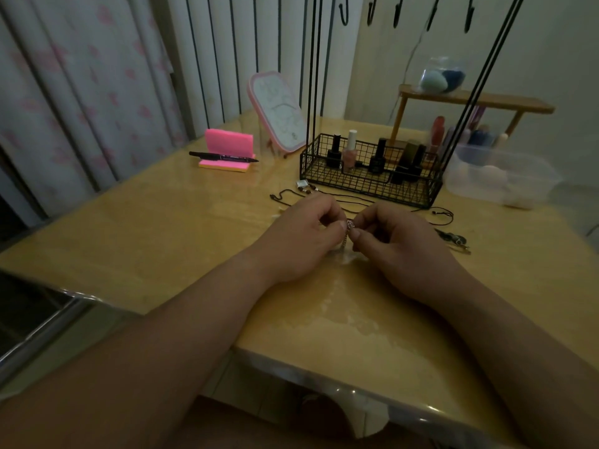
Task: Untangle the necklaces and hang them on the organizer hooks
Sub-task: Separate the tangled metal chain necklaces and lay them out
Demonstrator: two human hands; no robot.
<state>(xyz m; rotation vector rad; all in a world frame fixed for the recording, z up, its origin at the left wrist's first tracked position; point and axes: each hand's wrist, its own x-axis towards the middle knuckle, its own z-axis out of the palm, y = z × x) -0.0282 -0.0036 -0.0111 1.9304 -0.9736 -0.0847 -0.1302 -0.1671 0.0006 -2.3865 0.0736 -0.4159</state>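
While the left hand [301, 236] and right hand [403, 246] meet above the desk [162, 238], their fingers [338, 225] pinch a silver chain necklace [346, 239] between them; black cord necklaces [353, 198] lie just past the fingers, near the organizer [372, 189].

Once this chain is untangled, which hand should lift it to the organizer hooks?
Probably the right. The right hand sits below the hooks and nearer the wire basket; the left hand lies off to their side. Both hands pinch the chain now, so the left could simply let go.
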